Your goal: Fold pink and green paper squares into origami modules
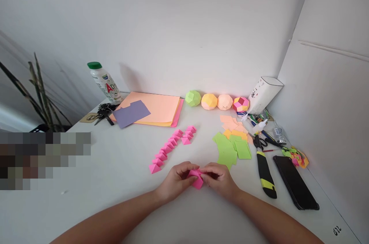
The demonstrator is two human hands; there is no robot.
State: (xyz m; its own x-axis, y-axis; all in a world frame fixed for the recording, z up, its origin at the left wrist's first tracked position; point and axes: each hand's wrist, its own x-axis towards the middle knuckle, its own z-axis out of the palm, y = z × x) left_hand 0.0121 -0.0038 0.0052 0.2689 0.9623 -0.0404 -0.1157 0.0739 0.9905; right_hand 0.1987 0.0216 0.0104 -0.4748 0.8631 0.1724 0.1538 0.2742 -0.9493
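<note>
Between my two hands is a small pink folded paper piece [197, 183], pinched from both sides above the near part of the white table. My left hand [176, 183] grips its left side with thumb and fingers. On the other side my right hand [221, 181] pinches it, fingertips close to those of the left. Just beyond, a slanting row of pink folded paper units [163, 153] stands on the table, with a shorter row of the same units [188, 135] beside its far end. The fingers partly cover the piece's folds.
Green paper scraps [227, 151] lie right of centre, near a utility knife [265, 174], scissors [259, 142] and a phone [295, 182]. Several paper balls, one green [193, 98], line the wall. Coloured sheets [155, 106], a purple piece [132, 114], keys [105, 112] and a bottle [105, 84] sit back left.
</note>
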